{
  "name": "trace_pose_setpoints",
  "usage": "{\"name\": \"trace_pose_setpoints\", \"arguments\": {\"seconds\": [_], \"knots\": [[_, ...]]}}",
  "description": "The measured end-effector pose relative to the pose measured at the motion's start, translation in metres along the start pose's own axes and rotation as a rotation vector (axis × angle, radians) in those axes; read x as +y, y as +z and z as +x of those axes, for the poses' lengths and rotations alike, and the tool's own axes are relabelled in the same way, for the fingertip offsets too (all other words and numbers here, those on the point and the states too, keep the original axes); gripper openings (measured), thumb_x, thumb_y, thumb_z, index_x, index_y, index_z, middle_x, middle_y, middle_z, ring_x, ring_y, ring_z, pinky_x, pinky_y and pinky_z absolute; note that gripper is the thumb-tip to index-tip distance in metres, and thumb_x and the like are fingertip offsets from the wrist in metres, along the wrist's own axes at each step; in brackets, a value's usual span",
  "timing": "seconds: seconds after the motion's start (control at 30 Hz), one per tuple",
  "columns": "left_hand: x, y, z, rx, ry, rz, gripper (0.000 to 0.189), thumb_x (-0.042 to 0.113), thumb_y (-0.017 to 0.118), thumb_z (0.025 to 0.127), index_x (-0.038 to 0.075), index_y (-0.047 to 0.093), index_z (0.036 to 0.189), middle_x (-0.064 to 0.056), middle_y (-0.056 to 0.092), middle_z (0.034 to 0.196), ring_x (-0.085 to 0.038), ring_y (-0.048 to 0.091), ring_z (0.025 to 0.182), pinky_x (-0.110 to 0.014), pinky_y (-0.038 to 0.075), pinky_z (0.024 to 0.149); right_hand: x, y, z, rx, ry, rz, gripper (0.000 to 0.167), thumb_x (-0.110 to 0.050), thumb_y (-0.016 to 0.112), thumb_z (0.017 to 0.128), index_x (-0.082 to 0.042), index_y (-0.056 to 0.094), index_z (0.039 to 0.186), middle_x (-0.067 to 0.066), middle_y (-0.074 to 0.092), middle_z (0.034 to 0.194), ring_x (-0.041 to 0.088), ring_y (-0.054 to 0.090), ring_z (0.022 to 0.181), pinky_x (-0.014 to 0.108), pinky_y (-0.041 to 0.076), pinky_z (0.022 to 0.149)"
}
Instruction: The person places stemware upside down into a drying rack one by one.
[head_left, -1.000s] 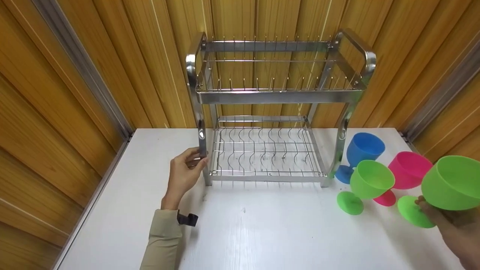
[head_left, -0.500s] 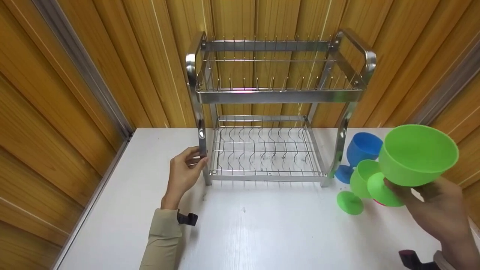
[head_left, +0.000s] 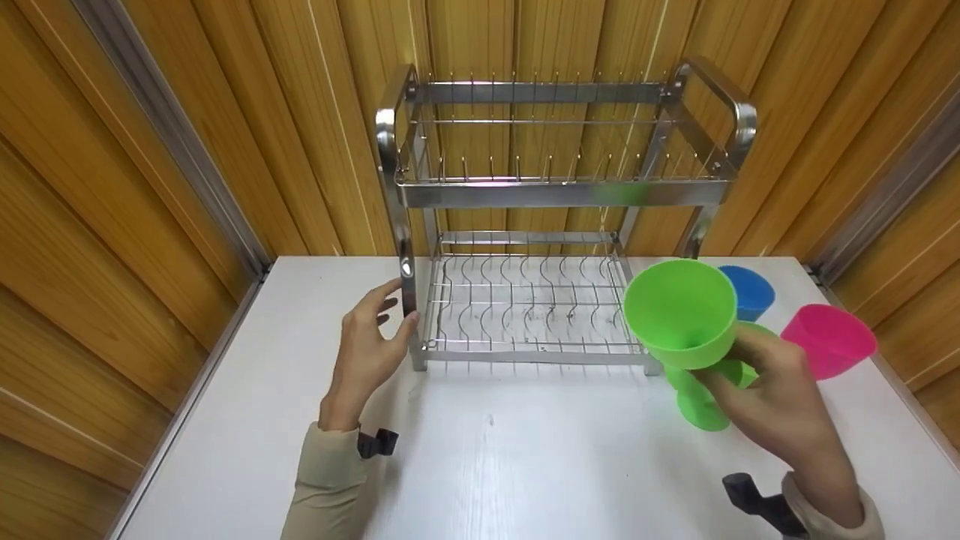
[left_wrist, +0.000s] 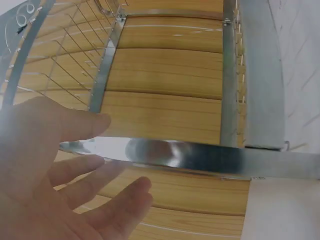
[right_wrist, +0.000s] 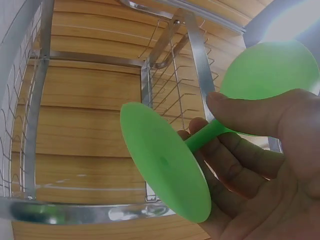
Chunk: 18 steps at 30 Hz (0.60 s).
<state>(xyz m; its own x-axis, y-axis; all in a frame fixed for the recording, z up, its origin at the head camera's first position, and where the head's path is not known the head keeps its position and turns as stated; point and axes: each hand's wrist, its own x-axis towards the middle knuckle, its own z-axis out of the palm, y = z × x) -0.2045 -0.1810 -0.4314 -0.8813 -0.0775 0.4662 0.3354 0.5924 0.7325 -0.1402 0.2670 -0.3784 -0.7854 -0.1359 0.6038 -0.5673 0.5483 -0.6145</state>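
Note:
My right hand (head_left: 776,394) grips a green plastic goblet (head_left: 679,309) by its stem, in front of the right front post of a two-tier metal dish rack (head_left: 555,195). The right wrist view shows thumb and fingers around the stem, the round foot (right_wrist: 162,160) facing the camera. My left hand (head_left: 367,349) is at the rack's left front post (left_wrist: 200,156); thumb and fingers lie spread on either side of it, with gaps showing. A second green goblet (head_left: 703,412) stands behind the held one, largely hidden. A blue goblet (head_left: 754,289) and a pink goblet (head_left: 829,341) are beyond.
The rack stands on a white table (head_left: 525,457) against wood-patterned panels (head_left: 315,150). Upright prongs line its upper tier, and wavy wires (head_left: 525,300) form the lower one. Curved handles (head_left: 720,94) rise at both upper ends. Metal trim edges the table.
My right hand has carried the green goblet leftward from the far right to the rack's right front corner, uncovering the pink goblet again. My left hand's fingers have loosened around the post.

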Motion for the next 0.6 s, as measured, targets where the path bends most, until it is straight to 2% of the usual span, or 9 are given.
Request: {"name": "trace_pose_setpoints", "arguments": {"seconds": [0.1, 0.17, 0.27, 0.37, 0.5, 0.6], "knots": [[0.017, 0.000, -0.004, -0.008, 0.068, 0.038, 0.054, 0.008, 0.080, 0.095, 0.000, 0.061, 0.145, -0.021, 0.059, 0.153, -0.042, 0.059, 0.139, -0.057, 0.057, 0.109, -0.005, 0.011, 0.005, -0.019, -0.016, -0.046, 0.052, 0.014, 0.091, 0.073, -0.007, 0.079, 0.120, 0.002, 0.082, 0.106, -0.007, 0.070, 0.096, 0.006, 0.055, 0.086], [0.027, 0.001, -0.007, -0.020, 0.115, 0.020, 0.054, 0.009, 0.080, 0.095, 0.000, 0.062, 0.145, -0.020, 0.058, 0.153, -0.040, 0.056, 0.143, -0.055, 0.054, 0.113, -0.007, 0.017, 0.007, -0.025, -0.019, -0.080, 0.050, 0.012, 0.092, 0.072, -0.005, 0.079, 0.118, 0.006, 0.082, 0.104, -0.005, 0.072, 0.093, 0.005, 0.055, 0.086], [0.041, 0.004, -0.012, -0.043, 0.168, -0.037, 0.053, 0.008, 0.079, 0.096, 0.001, 0.062, 0.145, -0.017, 0.060, 0.151, -0.035, 0.058, 0.142, -0.051, 0.053, 0.114, -0.009, 0.028, 0.010, -0.030, -0.016, -0.107, 0.048, 0.012, 0.091, 0.074, -0.002, 0.078, 0.118, 0.008, 0.082, 0.107, 0.010, 0.078, 0.094, 0.004, 0.053, 0.089], [0.054, 0.009, -0.018, -0.060, 0.221, -0.096, 0.051, 0.009, 0.078, 0.097, 0.004, 0.062, 0.145, -0.013, 0.063, 0.148, -0.030, 0.061, 0.138, -0.050, 0.056, 0.110, -0.010, 0.039, 0.012, -0.031, -0.021, -0.133, 0.045, 0.012, 0.089, 0.077, 0.000, 0.077, 0.118, 0.010, 0.081, 0.107, 0.029, 0.080, 0.095, 0.002, 0.050, 0.093], [0.066, 0.018, -0.025, -0.082, 0.274, -0.169, 0.047, 0.012, 0.076, 0.099, 0.006, 0.063, 0.145, -0.010, 0.066, 0.146, -0.027, 0.066, 0.132, -0.046, 0.059, 0.107, -0.010, 0.053, 0.012, -0.027, -0.049, -0.214, 0.042, 0.014, 0.089, 0.076, 0.003, 0.077, 0.115, 0.015, 0.080, 0.104, 0.037, 0.079, 0.096, 0.029, 0.065, 0.090], [0.071, 0.028, -0.029, -0.108, 0.292, -0.234, 0.049, 0.015, 0.076, 0.099, 0.007, 0.063, 0.145, -0.008, 0.066, 0.146, -0.025, 0.066, 0.131, -0.042, 0.059, 0.107, -0.008, 0.062, 0.011, -0.028, -0.072, -0.286, 0.042, 0.012, 0.091, 0.074, 0.005, 0.076, 0.113, 0.019, 0.080, 0.103, 0.040, 0.079, 0.095, 0.055, 0.065, 0.084]]}}
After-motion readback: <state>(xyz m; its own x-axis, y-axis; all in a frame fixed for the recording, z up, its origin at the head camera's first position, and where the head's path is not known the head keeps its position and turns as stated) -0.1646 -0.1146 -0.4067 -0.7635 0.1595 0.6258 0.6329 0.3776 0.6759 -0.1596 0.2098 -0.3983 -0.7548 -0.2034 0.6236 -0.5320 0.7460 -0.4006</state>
